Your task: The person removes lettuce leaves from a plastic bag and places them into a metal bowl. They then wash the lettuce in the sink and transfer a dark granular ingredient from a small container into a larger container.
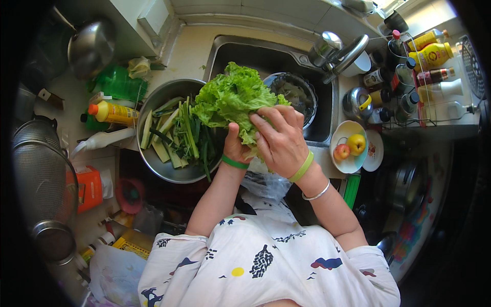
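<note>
A head of leafy green lettuce (236, 99) is held up between my two hands, over the front of the sink and the right rim of a steel basin. My left hand (234, 146) grips its stem end from the left, partly hidden by leaves. My right hand (280, 136) lies over the lower right leaves with its fingers bent round them. Cut green vegetable pieces and long stalks (184, 134) fill part of the steel basin (161, 174). Behind my right hand, a clear bowl (293, 92) stands in the sink; what is in it is hard to tell.
The steel sink (326, 115) has a chrome faucet (351, 55) at its right. A bowl (349, 167) with several fruits stands right of my right hand. Bottles crowd a wire rack (418, 115). Left of the basin lie a yellow bottle (115, 113) and a white-handled tool (111, 138).
</note>
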Demonstrator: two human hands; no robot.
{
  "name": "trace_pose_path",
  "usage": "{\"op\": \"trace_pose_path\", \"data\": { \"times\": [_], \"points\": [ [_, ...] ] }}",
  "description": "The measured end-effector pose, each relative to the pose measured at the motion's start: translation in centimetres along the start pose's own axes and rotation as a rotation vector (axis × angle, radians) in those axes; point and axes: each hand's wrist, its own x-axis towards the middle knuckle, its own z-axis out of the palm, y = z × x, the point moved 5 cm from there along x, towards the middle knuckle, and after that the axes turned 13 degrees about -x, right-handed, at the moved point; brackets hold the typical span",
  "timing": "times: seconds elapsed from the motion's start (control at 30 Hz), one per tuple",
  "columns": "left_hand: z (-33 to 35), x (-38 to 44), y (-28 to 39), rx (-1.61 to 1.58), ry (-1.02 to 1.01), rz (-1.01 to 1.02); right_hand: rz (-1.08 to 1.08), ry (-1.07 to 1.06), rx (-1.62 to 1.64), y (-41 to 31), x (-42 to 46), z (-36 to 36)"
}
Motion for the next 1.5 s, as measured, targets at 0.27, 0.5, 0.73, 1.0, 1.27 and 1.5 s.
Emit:
{"op": "trace_pose_path", "data": {
  "times": [0.27, 0.5, 0.73, 1.0, 1.27, 1.5],
  "points": [
    [2.1, 0.7, 0.1, -0.043, 0.177, -0.001, 0.075, 0.041, 0.411, 4.5, 0.9, -3.4],
    [1.0, 2.4, 2.0, -0.134, 0.12, 0.192, 1.08, -0.065, 1.032, 11.3, -12.3, 3.7],
    [3.7, 3.0, 0.8, -0.199, -0.052, 0.105, 0.936, -0.092, 2.175, 2.6, -6.5, 6.5],
    [2.8, 3.7, 3.5, -0.133, -0.233, 0.031, 0.969, -0.06, 1.918, 6.1, -8.1, 6.4],
    [3.0, 3.8, 4.1, -0.387, -0.223, 0.152, 0.978, -0.029, 1.813, 8.6, -9.9, 4.8],
    [2.2, 2.9, 3.8, -0.135, -0.17, -0.02, 0.919, 0.173, 1.695, 11.0, -10.0, 2.0]
  ]
}}
